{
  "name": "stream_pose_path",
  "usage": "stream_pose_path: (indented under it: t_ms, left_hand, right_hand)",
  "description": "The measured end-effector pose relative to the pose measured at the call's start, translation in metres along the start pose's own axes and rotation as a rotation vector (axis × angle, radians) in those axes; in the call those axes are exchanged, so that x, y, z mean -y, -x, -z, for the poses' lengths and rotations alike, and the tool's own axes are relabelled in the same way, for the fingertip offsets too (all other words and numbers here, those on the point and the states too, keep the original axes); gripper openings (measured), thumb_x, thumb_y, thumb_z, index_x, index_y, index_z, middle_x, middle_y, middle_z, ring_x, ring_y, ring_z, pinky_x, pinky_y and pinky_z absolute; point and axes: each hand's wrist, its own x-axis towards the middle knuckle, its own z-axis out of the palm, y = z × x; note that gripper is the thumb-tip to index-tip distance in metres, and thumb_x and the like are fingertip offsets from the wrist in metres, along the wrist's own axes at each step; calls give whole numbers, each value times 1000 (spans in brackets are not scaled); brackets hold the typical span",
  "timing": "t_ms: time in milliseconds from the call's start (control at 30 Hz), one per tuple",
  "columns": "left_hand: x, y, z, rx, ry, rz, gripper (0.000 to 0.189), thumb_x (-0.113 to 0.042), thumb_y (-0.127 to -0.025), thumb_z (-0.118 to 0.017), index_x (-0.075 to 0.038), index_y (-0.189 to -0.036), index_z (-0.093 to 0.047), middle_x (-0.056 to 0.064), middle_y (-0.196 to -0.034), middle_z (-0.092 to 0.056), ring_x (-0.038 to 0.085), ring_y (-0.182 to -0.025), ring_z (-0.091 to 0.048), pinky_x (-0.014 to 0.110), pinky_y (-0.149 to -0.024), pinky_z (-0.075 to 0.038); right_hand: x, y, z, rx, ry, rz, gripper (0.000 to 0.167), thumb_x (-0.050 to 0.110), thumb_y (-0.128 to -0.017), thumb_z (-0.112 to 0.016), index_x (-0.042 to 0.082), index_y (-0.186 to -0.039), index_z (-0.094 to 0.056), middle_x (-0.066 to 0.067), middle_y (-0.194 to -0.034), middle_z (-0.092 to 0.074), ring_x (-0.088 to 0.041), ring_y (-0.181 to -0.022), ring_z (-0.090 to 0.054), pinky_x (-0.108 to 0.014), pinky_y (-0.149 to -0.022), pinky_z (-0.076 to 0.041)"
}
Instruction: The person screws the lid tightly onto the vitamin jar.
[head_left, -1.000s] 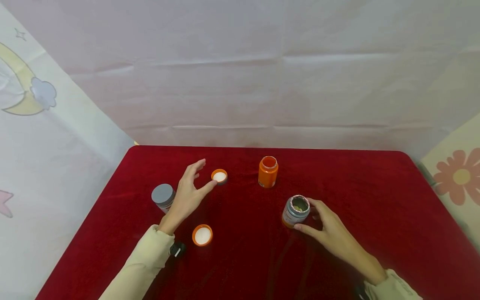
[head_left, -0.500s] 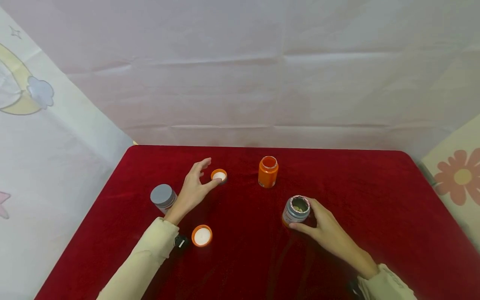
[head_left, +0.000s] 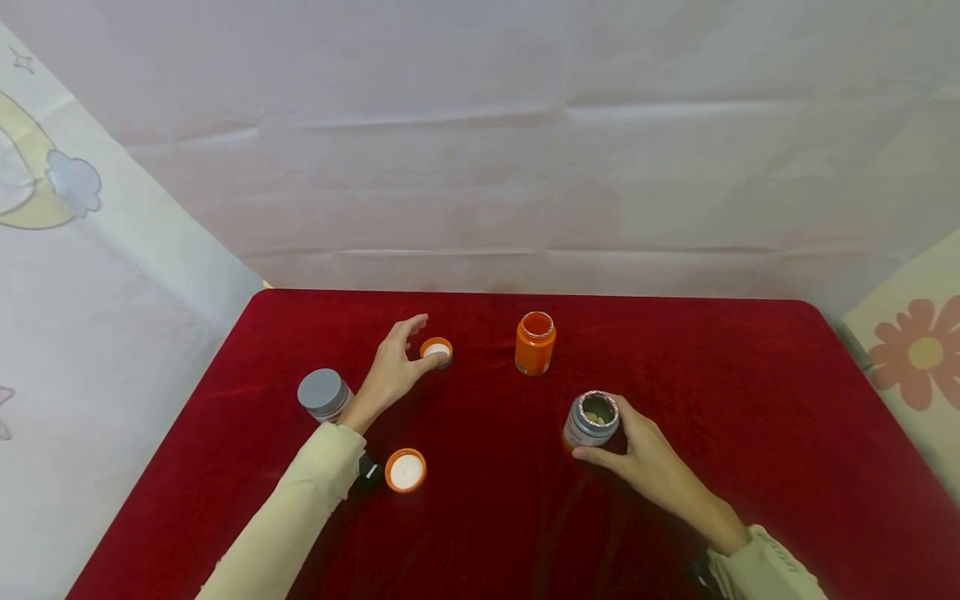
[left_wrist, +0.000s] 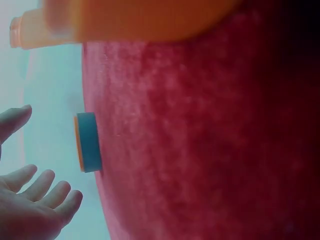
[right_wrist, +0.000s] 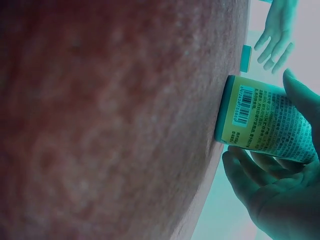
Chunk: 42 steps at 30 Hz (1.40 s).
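My left hand [head_left: 393, 364], fingers spread, hovers over the far upturned lid [head_left: 437, 348], with the thumb in front of its white liner. In the left wrist view a gap shows between the fingers and that lid [left_wrist: 89, 142], which has a grey side and an orange rim. On the right, an uncapped grey bottle [head_left: 590, 427] stands upright with pale tablets inside. My right hand [head_left: 651, 458] holds it, thumb on the near side and fingers on the far side. The right wrist view shows its printed label [right_wrist: 267, 117] with a barcode.
An uncapped orange bottle [head_left: 535, 353] stands at the back middle. A grey-capped bottle [head_left: 324, 393] is partly hidden by my left wrist. Another upturned lid [head_left: 406, 471], orange-rimmed, lies nearer. The red-covered table [head_left: 720, 375] meets pale hanging cloth behind.
My left hand has shifted slightly right and farther away, bringing the thumb over the far lid. My right hand has slid slightly left around the bottle, which stays in place.
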Motion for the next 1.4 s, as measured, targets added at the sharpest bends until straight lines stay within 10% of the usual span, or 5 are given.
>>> stream_pose_path:
  t_ms: [567,1400]
  left_hand:
    - [7,-7,-7,95,-88,110,73,-22,-88,-75,-2,-148,-39,20,-149,-43,35,-134,-44,51,-111,-39]
    - [8,-2,-9,94,-177,105,56,-7,-84,-76,2,-134,-50,23,-133,-55,37,-123,-52,50,-106,-42]
  right_hand:
    - [1,2,0,7,-4,-19,71,25,-76,-86,3,-132,-49,-8,-118,-68,-24,-109,-64,-43,-94,-54]
    - [2,2,2,50,-26,-45,73,24,-76,-86,1,-134,-47,-15,-124,-65,-31,-115,-63,-54,-98,-50]
